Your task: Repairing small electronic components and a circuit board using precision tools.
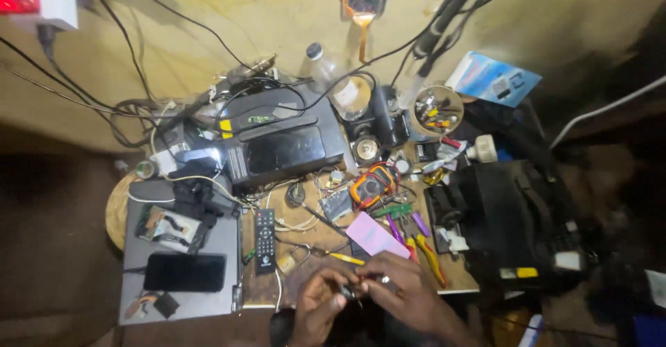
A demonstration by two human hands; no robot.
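Pinching a small dark metal part (349, 291) between them — left hand (318, 305) and right hand (406, 293), bottom centre, just below pink paper card (375, 235) on cluttered wooden table (458, 277).

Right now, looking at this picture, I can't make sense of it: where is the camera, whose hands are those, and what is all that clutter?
There is no machine here. The one picture comes from a camera worn on a person's head, looking straight down at a crowded workbench set against a yellowish wall.

At the bottom edge the person's two bare hands meet. The left hand and the right hand together pinch a small dark part; it is too small to tell what it is.

Nearby lie a pink card, a black remote control, an orange multimeter and pliers with yellow handles. Further back sits a black box-shaped device under tangled cables. To the left, a dark phone rests on a grey laptop.
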